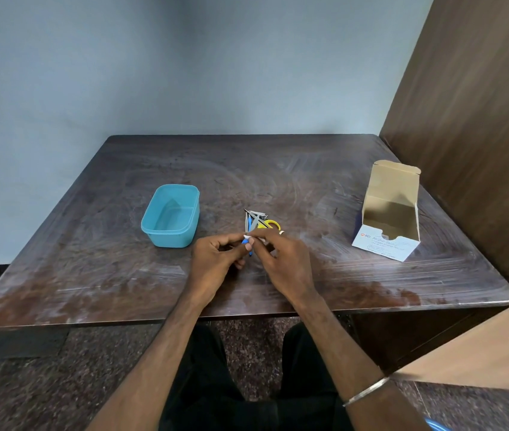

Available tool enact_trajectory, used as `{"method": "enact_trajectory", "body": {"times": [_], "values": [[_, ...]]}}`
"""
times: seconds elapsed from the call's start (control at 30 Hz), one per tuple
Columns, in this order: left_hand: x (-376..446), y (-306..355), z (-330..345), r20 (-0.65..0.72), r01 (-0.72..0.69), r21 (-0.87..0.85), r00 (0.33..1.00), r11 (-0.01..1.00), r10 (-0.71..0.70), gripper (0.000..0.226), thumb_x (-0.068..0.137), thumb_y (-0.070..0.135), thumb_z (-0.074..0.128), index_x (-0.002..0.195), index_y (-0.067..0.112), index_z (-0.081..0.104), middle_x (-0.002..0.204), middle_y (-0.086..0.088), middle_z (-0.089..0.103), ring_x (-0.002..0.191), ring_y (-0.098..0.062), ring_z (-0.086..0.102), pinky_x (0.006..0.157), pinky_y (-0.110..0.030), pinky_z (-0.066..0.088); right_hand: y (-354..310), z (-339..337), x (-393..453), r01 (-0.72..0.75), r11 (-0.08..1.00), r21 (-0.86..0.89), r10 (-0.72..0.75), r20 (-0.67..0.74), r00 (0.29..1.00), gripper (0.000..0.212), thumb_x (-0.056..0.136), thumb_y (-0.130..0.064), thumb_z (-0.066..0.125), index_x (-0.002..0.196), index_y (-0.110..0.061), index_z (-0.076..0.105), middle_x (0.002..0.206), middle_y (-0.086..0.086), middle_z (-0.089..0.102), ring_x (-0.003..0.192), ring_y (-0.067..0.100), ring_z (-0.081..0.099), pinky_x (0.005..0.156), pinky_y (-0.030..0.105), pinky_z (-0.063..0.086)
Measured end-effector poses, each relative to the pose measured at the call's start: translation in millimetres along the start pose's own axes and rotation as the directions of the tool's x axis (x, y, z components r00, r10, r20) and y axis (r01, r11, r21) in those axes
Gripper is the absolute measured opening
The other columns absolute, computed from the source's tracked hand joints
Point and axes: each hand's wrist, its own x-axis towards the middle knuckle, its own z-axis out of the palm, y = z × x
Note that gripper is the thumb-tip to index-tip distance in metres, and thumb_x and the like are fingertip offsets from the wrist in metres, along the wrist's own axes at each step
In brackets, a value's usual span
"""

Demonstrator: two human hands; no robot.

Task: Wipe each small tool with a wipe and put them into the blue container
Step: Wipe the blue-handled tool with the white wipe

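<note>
— Blue-handled small tool point(247, 244) pinched between left hand point(215, 262) and right hand point(281, 259), white wipe point(246, 237) at its tip, above the wooden table point(324, 188)?

— Yes; both closed on it. Looks light, stiff, thin; best gripped mid-handle. Remaining tools point(259, 220) piled just beyond, blue container point(170, 234) empty at left

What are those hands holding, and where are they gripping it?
Both hands pinch a small blue-and-white item, seemingly a wipe packet or a small tool; which cannot be told. The left hand and right hand grip it at their fingertips, above the table.
</note>
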Motion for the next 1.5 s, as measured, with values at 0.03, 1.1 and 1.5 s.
{"method": "enact_trajectory", "body": {"times": [0.03, 1.1, 1.5], "values": [[0, 0, 0, 0.005, 0.0, 0.0, 1.0, 1.0, 0.0, 0.017, 0.082, 0.003, 0.075, 0.096, 0.011, 0.078, 0.079, -0.018, 0.073, 0.06, -0.019, 0.056, 0.059, -0.027, 0.05, 0, 0, 0, 0.0, 1.0, -0.011, 0.0, -0.003, 1.0, 0.02, 0.09, -0.042, 0.063, 0.103, -0.033, 0.074, 0.085, -0.009, 0.077, 0.067, 0.013, 0.069, 0.058, 0.041, 0.054], [-2, 1, 2, 0.041, 0.004, 0.188, 0.999, 0.982, -0.012, 0.028, 0.078, 0.001, 0.078, 0.106, 0.002, 0.075, 0.074, -0.01, 0.071, 0.056, -0.009, 0.055, 0.058, -0.023, 0.05, 2, -5, 5, -0.279, 0.958, 0.067, 0.286, -0.139, 0.948, 0.019, 0.091, -0.042, 0.065, 0.102, -0.03, 0.074, 0.071, -0.007, 0.074, 0.056, 0.012, 0.068, 0.059, 0.042, 0.057], [-2, -1, 2, 0.072, -0.157, 0.399, 0.988, 0.903, 0.14, 0.017, 0.091, 0.02, 0.068, 0.106, 0.021, 0.076, 0.073, 0.007, 0.07, 0.066, -0.007, 0.064, 0.063, -0.029, 0.054, -7, -16, 6, -0.309, 0.817, 0.488, 0.359, -0.011, 0.933, 0.015, 0.092, -0.022, 0.073, 0.104, -0.013, 0.076, 0.091, 0.0, 0.078, 0.07, 0.021, 0.075, 0.065, 0.054, 0.061]]}}
